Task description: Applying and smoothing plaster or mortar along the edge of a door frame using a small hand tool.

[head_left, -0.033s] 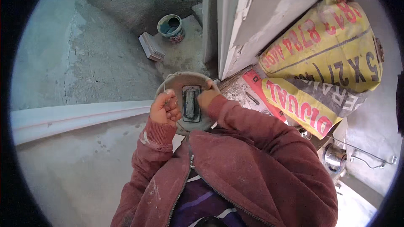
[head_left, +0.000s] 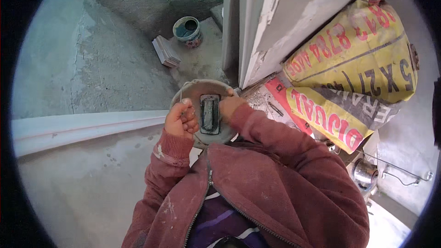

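Observation:
A round grey bucket (head_left: 193, 87), crusted with mortar, is in front of my body. Inside it lies a rectangular plastering float (head_left: 210, 114), its long handle facing up and coated in grey. My left hand (head_left: 182, 118) is closed at the bucket's left side, fingers curled, pinching the thin wire handle (head_left: 181, 93) that runs up toward the rim. At the right side, my right hand (head_left: 232, 107) grips the bucket rim, with the thumb over the edge; its other fingers are mostly hidden.
Beyond are a second, paint-stained bucket (head_left: 187, 32) and stacked tiles (head_left: 166, 51) by a rough wall. A white door frame (head_left: 250, 41) stands ahead. On the right hang a yellow printed banner (head_left: 351, 50) and, lower, a metal pot (head_left: 366, 172). A white ledge (head_left: 92, 126) runs left.

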`<state>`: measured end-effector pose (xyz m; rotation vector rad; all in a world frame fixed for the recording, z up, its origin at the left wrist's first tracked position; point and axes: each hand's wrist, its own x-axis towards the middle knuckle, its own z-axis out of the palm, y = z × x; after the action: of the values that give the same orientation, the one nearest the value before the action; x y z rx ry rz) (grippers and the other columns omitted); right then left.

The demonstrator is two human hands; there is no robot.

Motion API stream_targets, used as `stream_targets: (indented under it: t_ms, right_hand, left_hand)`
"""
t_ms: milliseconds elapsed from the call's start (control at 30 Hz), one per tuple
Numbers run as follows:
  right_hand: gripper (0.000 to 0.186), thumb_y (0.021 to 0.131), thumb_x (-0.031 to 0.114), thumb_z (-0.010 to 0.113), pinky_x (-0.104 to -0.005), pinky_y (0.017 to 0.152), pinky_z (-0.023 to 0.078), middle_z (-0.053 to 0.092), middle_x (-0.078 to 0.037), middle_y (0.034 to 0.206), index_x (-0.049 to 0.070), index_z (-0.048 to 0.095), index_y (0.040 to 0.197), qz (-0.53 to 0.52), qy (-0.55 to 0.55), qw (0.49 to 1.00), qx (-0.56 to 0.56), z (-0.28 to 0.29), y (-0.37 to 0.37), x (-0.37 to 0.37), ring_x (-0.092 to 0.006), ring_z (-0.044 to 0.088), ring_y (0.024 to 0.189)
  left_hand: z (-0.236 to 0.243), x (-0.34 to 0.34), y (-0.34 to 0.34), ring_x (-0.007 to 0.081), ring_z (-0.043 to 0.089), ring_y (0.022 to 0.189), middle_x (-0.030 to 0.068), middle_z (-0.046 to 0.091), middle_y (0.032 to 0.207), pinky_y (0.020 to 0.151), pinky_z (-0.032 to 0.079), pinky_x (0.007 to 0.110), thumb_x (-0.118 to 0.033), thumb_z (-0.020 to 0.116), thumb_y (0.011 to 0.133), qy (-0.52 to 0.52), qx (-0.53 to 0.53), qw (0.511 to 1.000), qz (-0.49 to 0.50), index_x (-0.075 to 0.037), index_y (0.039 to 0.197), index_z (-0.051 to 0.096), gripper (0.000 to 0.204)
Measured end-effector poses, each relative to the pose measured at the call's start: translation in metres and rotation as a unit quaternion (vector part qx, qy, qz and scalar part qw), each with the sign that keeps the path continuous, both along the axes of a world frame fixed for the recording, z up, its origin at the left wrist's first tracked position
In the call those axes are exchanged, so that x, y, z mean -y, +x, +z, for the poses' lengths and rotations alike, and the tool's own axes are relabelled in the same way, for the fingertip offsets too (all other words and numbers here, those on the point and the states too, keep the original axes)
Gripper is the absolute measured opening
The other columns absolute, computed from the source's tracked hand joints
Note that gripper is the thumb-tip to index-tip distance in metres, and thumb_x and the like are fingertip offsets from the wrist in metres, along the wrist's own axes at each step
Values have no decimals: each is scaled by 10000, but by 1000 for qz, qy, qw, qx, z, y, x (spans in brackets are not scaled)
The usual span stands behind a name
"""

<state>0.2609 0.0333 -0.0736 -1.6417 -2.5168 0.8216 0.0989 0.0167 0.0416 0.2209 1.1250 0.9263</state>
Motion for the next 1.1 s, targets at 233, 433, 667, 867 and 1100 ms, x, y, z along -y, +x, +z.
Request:
stream_targets:
  t_ms: [233,433,667,867,1100]
  right_hand:
    - [183,775,199,539,-374,633,472,614,-164,742,64,639,848,-115,28,899,-422,88,60,2,-308,598,700]
    - [165,747,157,482,-438,555,451,595,-185,718,76,588,844,-130,26,978,-161,73,62,33,-359,587,641]
    - [161,810,120,440,-446,612,451,587,-182,745,26,493,929,-346,99,876,-322,18,85,27,-375,584,718]
    - [253,888,165,425,-326,765,431,569,-170,880,35,507,1089,-439,174,745,-471,13,120,-11,-285,573,850]
    - [307,906,212,408,-298,831,396,564,-157,955,51,501,1151,-442,176,713,-515,-1,110,-38,-245,545,927]
  left_hand:
    - [-2,-5,-7,50,213,376,-88,246,480,366,189,212,-248,519,797,24,25,999,-3,-154,728,465,128]
    - [-4,-5,-12,55,219,361,-82,271,485,351,197,212,-263,505,806,7,-21,1000,12,-157,717,469,143]
    - [-11,-4,-18,60,220,344,-77,266,461,325,189,219,-285,514,810,-1,-50,998,30,-158,684,460,187]
    - [-23,2,-28,54,210,364,-80,236,471,352,187,218,-256,516,803,-17,-42,999,12,-154,697,466,155]
    - [-29,5,-24,57,207,361,-82,229,468,355,182,219,-259,521,798,-45,-50,998,-8,-157,679,466,166]
